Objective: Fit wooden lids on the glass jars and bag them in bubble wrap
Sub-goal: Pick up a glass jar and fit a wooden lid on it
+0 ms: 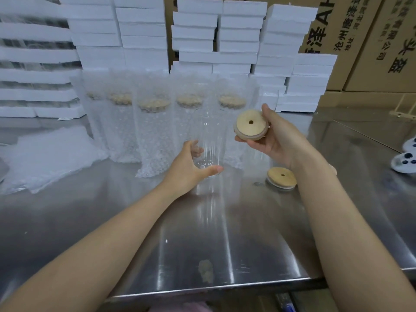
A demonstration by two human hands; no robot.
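The left hand (191, 164) is curling around the lower part of the bare glass jar (211, 136), thumb in front and fingers behind. It is pinning the jar upright on the steel table (202, 233), probably because clear glass slides easily on polished metal and the mouth needs to be steady. The right hand (272, 136) is gripping the wooden lid (251, 126) by its rim and holding it up just beside the jar's top, apart from the glass. The lid's holed face is tilting toward the camera, likely ahead of being turned down onto the opening. A spare lid (281, 176) is lying flat near the right forearm, within easy reach. Behind, lidded jars are standing in bubble-wrap bags (155, 131), and empty bags (51, 158) are lying heaped at the left — finished work at the back, supplies at the sides, it seems
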